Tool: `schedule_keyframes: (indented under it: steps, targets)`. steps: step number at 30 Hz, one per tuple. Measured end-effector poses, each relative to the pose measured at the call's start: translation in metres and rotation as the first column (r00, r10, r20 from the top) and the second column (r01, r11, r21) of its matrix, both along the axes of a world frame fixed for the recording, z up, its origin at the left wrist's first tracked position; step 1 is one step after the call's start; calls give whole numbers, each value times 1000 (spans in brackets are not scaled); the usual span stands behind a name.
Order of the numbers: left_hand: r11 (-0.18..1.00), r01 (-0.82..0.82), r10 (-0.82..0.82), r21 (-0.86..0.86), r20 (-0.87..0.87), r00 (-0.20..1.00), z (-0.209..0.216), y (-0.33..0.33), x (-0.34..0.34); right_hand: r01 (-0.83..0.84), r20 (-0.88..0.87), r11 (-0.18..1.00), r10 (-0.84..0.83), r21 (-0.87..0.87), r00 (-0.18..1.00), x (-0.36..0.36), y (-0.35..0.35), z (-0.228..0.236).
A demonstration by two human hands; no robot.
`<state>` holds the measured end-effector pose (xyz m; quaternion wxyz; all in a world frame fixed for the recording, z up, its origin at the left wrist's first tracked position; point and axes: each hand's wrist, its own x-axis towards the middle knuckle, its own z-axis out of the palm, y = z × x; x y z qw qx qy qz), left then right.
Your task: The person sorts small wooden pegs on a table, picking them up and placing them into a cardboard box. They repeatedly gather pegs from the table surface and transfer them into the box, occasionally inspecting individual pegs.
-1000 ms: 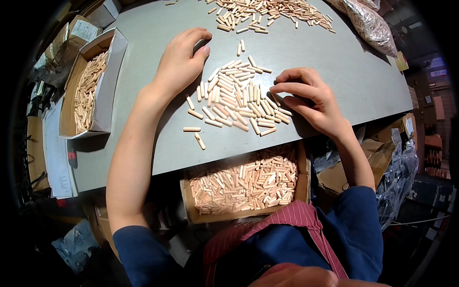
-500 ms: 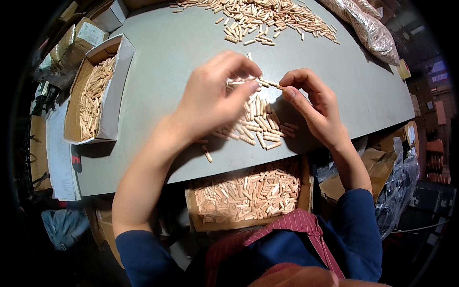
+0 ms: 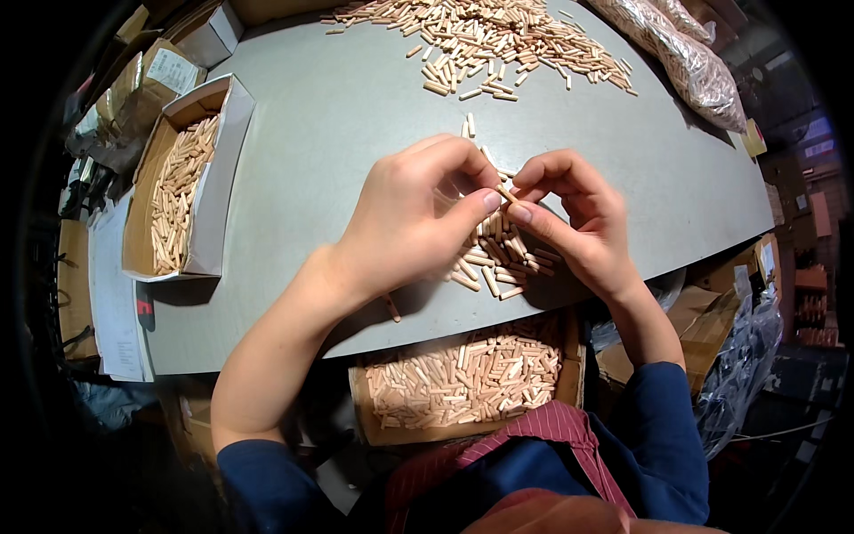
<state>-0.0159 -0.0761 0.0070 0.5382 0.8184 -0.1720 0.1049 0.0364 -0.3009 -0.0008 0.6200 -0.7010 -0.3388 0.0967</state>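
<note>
Between my two hands, above the grey table, a short wooden dowel pin (image 3: 506, 193) is pinched at both ends. Thumb and forefinger of my left hand (image 3: 405, 209) close on its left end. My right hand (image 3: 578, 218) grips the other end the same way, its remaining fingers curled. Beneath them lies a small heap of dowel pins (image 3: 494, 258), partly covered by my hands. One stray pin (image 3: 392, 308) rests near the table edge by my left forearm. A couple more pins (image 3: 469, 125) lie just beyond my hands.
A large pile of dowel pins (image 3: 498, 40) spreads over the far table (image 3: 302, 151). A white carton (image 3: 233, 151) of pins stands at the left. Below the front edge sits another cardboard box (image 3: 359, 392) full of pins. A filled clear bag (image 3: 680, 67) lies far right.
My left hand has moved in to the right and now grips the pin along with my right hand. The whole view has shifted slightly downward.
</note>
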Motion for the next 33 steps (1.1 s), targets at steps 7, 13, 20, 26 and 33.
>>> schedule_keyframes:
  steps: [7, 13, 20, 26, 33]
  targets:
    - [996, 16, -26, -83, -128, 991, -2, -2, -4, -20, 63, 1000, 20, -9, 998, -1, 2, -3]
    - [991, -3, -26, -133, -215, 976, -2, -5, -6, 8, 183, 999, -2, -33, 983, -1, 4, -7]
    - [995, -23, 6, -100, -162, 987, -1, -4, -8, 18, 361, 1000, -15, -5, 932, -3, 8, -10]
    - [933, -32, -49, -360, -214, 976, -7, -6, -8, 11, 283, 999, -21, 37, 959, -11, 16, -6]
    - [779, -68, -186, -623, -333, 925, -1, -8, -11, -29, -145, 989, 50, 143, 988, -18, 20, 7]
